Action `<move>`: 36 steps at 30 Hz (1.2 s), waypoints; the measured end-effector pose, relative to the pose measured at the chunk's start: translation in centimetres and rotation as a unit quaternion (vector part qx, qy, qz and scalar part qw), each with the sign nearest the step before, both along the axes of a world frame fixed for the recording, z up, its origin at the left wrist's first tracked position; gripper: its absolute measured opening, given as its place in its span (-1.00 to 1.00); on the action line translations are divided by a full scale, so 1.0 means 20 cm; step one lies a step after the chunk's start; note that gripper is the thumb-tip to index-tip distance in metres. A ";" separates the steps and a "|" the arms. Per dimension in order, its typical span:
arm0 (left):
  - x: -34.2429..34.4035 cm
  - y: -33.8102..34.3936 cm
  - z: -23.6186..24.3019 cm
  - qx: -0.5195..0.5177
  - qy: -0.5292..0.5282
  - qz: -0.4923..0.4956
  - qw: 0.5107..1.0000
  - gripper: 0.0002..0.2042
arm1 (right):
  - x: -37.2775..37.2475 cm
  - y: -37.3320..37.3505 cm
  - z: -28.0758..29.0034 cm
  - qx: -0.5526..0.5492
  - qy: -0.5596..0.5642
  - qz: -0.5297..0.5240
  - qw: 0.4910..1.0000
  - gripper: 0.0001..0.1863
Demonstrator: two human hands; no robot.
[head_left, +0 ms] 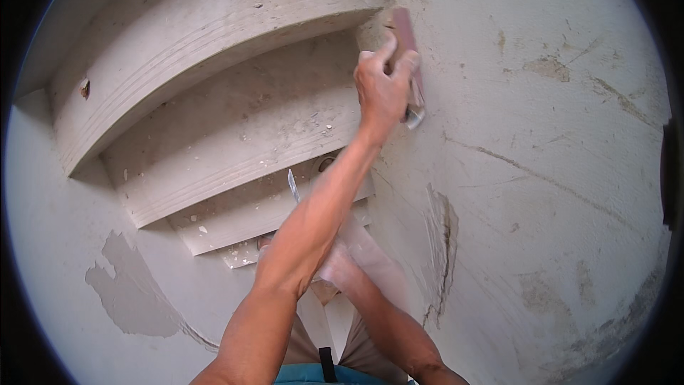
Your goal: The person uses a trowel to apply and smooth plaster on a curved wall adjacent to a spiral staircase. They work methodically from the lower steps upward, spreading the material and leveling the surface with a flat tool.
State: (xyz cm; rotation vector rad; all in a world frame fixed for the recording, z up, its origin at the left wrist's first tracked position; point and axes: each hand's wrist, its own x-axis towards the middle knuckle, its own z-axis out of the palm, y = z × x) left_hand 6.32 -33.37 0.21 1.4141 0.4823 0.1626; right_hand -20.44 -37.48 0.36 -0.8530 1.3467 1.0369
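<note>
My left hand (385, 82) reaches up to the wall where it meets the stairs. Its fingers are closed round a long, narrow pinkish sanding block (405, 32), held upright against the plaster; a pale, curled lower end shows below the hand. My right hand (336, 265) is lower down, crossing behind my left forearm, blurred and dusted white. It seems closed on a flat-bladed scraper, whose thin metal tip (293, 185) sticks out left of my left forearm. The scraper's handle and most of the right fingers are hidden.
Dusty, pale concrete steps (235, 114) with crumbs of plaster fill the left and middle. The plastered wall (541, 121) on the right carries scratches, and a long crack (447, 242) runs down it. A grey smear of filler (135, 292) marks the lower left surface.
</note>
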 end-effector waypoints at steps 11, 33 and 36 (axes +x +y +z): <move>0.07 0.02 0.00 -0.077 -0.071 0.026 0.994 -0.53 | 0.02 0.05 0.09 0.023 -0.030 -0.036 0.999 -0.59; 0.05 0.14 0.18 -0.070 -0.039 -0.033 0.996 -0.29 | 0.18 0.10 0.16 -0.049 -0.025 0.055 0.997 -0.80; 0.08 0.17 0.05 -0.129 0.012 -0.040 0.991 -0.26 | 0.22 0.11 0.18 -0.027 -0.037 0.075 0.996 -0.81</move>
